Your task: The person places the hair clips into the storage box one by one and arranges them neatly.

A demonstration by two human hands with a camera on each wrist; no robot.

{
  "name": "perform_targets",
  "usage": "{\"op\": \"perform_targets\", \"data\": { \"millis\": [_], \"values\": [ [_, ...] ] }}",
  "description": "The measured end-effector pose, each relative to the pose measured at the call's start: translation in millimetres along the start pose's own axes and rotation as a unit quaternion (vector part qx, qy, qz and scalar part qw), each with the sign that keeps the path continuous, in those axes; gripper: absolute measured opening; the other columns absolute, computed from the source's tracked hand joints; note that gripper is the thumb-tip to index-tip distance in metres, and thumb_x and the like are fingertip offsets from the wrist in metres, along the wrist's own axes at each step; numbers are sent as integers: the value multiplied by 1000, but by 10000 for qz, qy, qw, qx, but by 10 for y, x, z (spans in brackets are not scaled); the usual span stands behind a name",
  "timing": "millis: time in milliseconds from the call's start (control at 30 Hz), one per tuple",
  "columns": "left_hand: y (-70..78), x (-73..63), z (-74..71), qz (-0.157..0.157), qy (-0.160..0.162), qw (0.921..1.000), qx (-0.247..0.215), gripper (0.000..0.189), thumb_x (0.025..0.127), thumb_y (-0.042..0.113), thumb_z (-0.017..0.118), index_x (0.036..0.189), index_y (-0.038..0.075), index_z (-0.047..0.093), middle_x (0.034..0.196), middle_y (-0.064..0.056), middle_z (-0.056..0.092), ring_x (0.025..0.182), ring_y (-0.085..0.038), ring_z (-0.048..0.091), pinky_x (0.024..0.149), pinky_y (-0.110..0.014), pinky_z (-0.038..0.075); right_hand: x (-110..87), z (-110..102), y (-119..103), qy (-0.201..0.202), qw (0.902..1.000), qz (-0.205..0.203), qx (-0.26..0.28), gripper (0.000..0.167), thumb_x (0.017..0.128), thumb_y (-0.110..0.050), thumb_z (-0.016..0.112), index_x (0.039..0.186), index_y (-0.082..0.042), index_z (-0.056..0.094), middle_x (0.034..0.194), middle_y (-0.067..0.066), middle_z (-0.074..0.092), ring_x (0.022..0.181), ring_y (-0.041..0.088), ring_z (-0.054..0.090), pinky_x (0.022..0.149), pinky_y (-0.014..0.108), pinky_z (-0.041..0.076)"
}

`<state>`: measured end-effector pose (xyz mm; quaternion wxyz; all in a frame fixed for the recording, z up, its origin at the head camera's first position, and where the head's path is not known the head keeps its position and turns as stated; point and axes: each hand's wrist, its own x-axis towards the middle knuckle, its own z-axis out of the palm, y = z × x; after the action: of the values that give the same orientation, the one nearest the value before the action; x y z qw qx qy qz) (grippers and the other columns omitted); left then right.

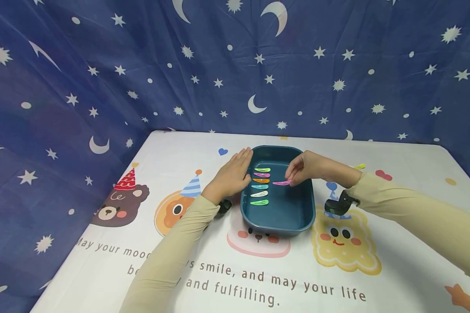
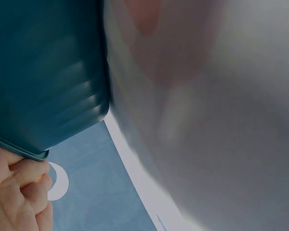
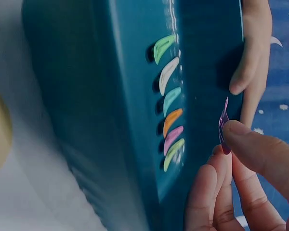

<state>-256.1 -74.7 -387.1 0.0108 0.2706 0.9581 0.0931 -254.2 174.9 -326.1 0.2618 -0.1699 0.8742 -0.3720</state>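
My right hand (image 1: 303, 167) pinches a magenta snap hair clip (image 1: 282, 183) between thumb and fingers, above the inside of a dark teal basin (image 1: 276, 225). In the right wrist view the same hair clip (image 3: 224, 127) stands on end at the fingertips. My left hand (image 1: 231, 174) rests with straight fingers on the basin's left rim. In the left wrist view, fingers (image 2: 21, 185) lie against that rim. Several hair clips form a column on the basin's left side: yellow-green, pink, an orange clip (image 1: 261, 180), light blue, a white clip (image 1: 259, 194) and a green clip (image 1: 259, 202).
The basin stands on a white tablecloth (image 1: 325, 287) printed with cartoon figures and lettering. Beyond the right wrist lies a yellow hair clip (image 1: 360, 166), partly hidden by the sleeve. A blue curtain (image 1: 227, 65) with moons and stars hangs behind the table.
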Motion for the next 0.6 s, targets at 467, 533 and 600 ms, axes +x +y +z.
{"op": "perform_targets", "data": {
  "millis": [467,533,600],
  "values": [
    [2,2,3,3,9,10000,-57,69,92,23,42,150,1,12,159,-10,12,148,-21,8,121,-33,8,152,174,-37,-342,9980,531,58,21,73,2,75,93,7,68,74,4,71,69,8,63,81,30,57],
    [1,3,2,14,19,10000,-54,69,92,23,42,150,1,12,159,-10,12,148,-21,8,121,-33,8,165,197,-31,-393,9977,545,15,20,73,3,74,91,7,68,71,3,70,68,8,63,79,29,57],
    [1,3,0,21,28,10000,-51,69,92,23,42,150,1,12,159,-11,12,148,-22,8,121,-33,8,176,217,-25,-430,9975,561,8,19,73,4,74,90,6,68,70,1,70,67,8,63,77,28,57]
  ]
}}
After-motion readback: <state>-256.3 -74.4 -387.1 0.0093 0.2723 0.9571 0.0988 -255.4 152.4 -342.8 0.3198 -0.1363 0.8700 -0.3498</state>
